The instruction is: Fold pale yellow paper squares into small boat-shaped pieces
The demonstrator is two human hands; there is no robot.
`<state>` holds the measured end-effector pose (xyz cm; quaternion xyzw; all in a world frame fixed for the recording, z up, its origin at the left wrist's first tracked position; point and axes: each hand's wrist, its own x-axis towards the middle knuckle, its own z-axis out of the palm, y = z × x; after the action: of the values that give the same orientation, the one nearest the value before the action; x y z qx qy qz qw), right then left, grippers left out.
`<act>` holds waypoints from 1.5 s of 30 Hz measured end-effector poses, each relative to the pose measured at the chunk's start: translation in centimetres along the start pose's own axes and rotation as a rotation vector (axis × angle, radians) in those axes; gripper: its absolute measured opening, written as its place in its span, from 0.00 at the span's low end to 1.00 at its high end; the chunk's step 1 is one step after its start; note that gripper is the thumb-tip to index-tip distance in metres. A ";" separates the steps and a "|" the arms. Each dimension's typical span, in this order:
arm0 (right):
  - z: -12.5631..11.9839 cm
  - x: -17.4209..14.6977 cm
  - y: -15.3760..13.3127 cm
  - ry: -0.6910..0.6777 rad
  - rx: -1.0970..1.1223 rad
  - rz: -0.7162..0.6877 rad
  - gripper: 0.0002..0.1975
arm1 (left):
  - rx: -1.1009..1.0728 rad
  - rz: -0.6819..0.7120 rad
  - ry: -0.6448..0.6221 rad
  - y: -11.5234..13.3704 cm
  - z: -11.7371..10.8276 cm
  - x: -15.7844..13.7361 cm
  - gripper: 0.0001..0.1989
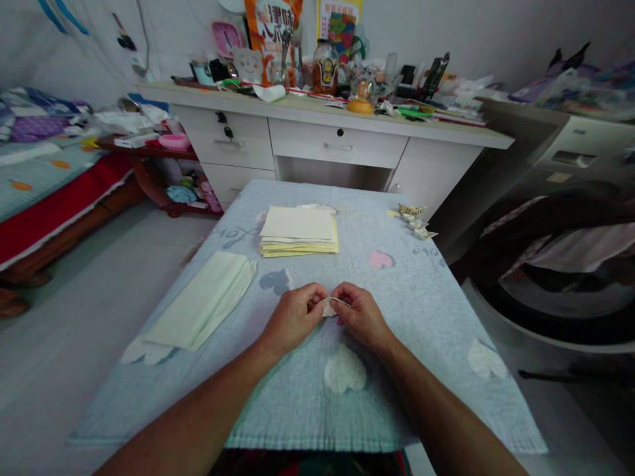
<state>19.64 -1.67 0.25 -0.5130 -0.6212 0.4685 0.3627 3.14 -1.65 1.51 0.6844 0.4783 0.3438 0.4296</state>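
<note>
Small pale folded paper piece (329, 308) gripped by both hands, one end pinched in the left hand (299, 309), the other in the right hand (360, 313); held over the near-middle of the blue heart-printed cloth-covered surface (421, 330), contact with cloth can't be told; rectangular cream-and-yellow paper stack (298, 228) placed beyond the hands; long pale-green folded paper sheet (198, 301) laid to the left; small cream-and-patterned folded paper pieces (419, 229) grouped at the far right edge.

From here I can make out no word for certain: large white characters on the far orange plastic pouch (274, 41), smaller ones on the yellow, multicoloured paper booklet (342, 28) right of it, grey script on the pale-blue fabric tablecloth (426, 324).
</note>
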 end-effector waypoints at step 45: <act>-0.4 -0.4 -1.0 0.108 -0.057 -0.109 0.10 | -0.368 -0.098 0.005 0.4 0.5 -0.3 0.20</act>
<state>19.74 -1.98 1.33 -0.5133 -0.6407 0.4017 0.4057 3.62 -2.09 1.64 0.5694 0.4411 0.4058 0.5626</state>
